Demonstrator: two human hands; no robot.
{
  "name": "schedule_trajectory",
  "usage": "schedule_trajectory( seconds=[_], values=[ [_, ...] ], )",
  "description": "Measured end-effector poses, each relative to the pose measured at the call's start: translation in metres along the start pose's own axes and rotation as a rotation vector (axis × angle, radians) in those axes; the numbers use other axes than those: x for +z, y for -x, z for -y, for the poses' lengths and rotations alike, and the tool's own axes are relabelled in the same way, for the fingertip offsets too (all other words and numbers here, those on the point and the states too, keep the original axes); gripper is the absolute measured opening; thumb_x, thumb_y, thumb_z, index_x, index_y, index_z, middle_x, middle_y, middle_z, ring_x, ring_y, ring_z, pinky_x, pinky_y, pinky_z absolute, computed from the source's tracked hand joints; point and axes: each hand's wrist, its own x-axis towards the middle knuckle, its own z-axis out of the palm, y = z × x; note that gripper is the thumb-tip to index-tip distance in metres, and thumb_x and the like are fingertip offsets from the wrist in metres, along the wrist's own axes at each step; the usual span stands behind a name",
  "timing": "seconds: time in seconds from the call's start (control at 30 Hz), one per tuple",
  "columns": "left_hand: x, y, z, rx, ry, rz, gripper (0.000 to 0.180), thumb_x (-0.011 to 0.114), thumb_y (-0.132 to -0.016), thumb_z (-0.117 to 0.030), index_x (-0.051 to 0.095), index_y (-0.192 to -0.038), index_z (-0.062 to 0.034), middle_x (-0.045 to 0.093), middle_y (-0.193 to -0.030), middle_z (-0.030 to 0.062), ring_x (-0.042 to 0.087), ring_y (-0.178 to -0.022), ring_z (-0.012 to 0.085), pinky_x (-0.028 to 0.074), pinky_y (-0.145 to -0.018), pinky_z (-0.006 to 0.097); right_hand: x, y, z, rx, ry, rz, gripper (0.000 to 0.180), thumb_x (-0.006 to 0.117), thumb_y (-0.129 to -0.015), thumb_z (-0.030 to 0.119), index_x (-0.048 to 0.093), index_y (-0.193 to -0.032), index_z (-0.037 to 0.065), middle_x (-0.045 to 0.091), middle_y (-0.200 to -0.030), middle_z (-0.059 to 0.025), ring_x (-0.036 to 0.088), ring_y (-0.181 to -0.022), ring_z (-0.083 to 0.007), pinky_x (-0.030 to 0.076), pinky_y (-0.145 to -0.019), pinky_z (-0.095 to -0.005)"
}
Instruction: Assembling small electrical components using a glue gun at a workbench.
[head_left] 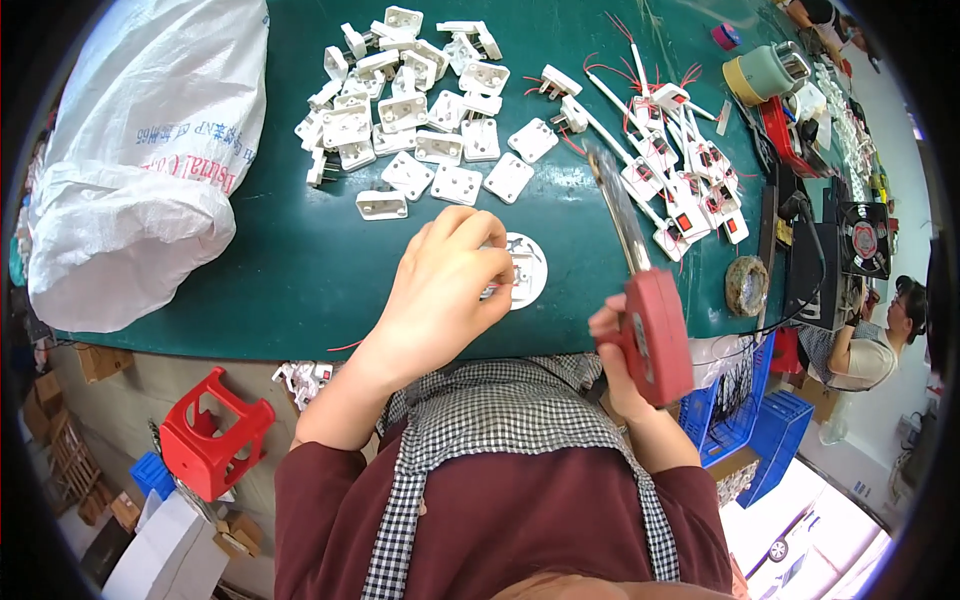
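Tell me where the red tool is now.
In the head view, the red tool is right of centre, in the right hand by the near edge of the green table, right of the white round disc.

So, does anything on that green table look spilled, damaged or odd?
Nothing looks spilled or clearly damaged. One oddity: a thin red wire by the left forearm at the near edge of the table, away from the white wired pieces.

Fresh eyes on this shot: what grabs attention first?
Likely the red tool with its long metal shaft, held in the right grip, right of centre. Next, the white plug pieces piled at the upper middle of the green table, and the bulky white sack at its left.
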Motion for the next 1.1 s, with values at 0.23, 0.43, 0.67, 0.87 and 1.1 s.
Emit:
schedule_trajectory(
  seconds=[0.23, 0.43, 0.67, 0.87, 1.1],
  values=[
    [-0.001, 0.004, -0.014, 0.19, -0.38, 0.043, 0.009, 0.064, -0.069, -0.002, 0.06, -0.077, -0.0015, 0.053, -0.084, 0.0056, 0.05, -0.083, 0.0238, 0.042, -0.076, 0.036, -0.031, 0.052, 0.02, 0.235, -0.121, 0.009, 0.07, 0.071, -0.079, 0.014, 0.034, -0.136, -0.004, 0.063, -0.103, -0.0141, 0.06, -0.074, -0.0129, 0.047, -0.059, -0.0208],
    [0.004, 0.008, 0.0, 0.144, -0.157, -0.017, 0.01, 0.065, -0.07, -0.002, 0.059, -0.077, -0.0031, 0.052, -0.074, 0.007, 0.051, -0.074, 0.0236, 0.044, -0.062, 0.033, -0.039, 0.057, 0.046, 0.326, -0.148, 0.012, 0.062, 0.074, -0.076, 0.019, 0.044, -0.123, -0.009, 0.064, -0.094, -0.0115, 0.059, -0.068, -0.0117, 0.046, -0.056, -0.0206],
    [0.002, 0.003, -0.002, 0.077, -0.186, 0.052, 0.011, 0.068, -0.069, -0.004, 0.06, -0.077, -0.0041, 0.054, -0.08, 0.0063, 0.053, -0.079, 0.0245, 0.045, -0.067, 0.036, -0.044, 0.057, 0.053, 0.386, -0.183, 0.058, 0.051, 0.071, -0.075, 0.014, 0.049, -0.116, -0.008, 0.064, -0.087, -0.0099, 0.059, -0.066, -0.0128, 0.046, -0.057, -0.0224],
    [0.018, 0.006, 0.012, 0.084, 0.049, -0.183, 0.009, 0.068, -0.066, -0.002, 0.062, -0.072, -0.0045, 0.058, -0.107, 0.0074, 0.052, -0.103, 0.027, 0.044, -0.084, 0.037, -0.043, 0.059, 0.055, 0.389, -0.016, 0.12, 0.046, 0.069, -0.07, 0.006, 0.054, -0.112, -0.007, 0.065, -0.089, -0.0105, 0.062, -0.068, -0.0156, 0.049, -0.064, -0.026],
    [0.023, 0.009, 0.012, -0.086, 0.325, -0.174, 0.009, 0.068, -0.066, -0.001, 0.06, -0.071, -0.0016, 0.058, -0.107, 0.0115, 0.053, -0.104, 0.0291, 0.047, -0.083, 0.037, -0.044, 0.062, 0.054, 0.419, -0.064, 0.117, 0.056, 0.073, -0.076, 0.021, 0.052, -0.12, -0.008, 0.066, -0.093, -0.0099, 0.064, -0.074, -0.0176, 0.051, -0.069, -0.0282]
  ],
)
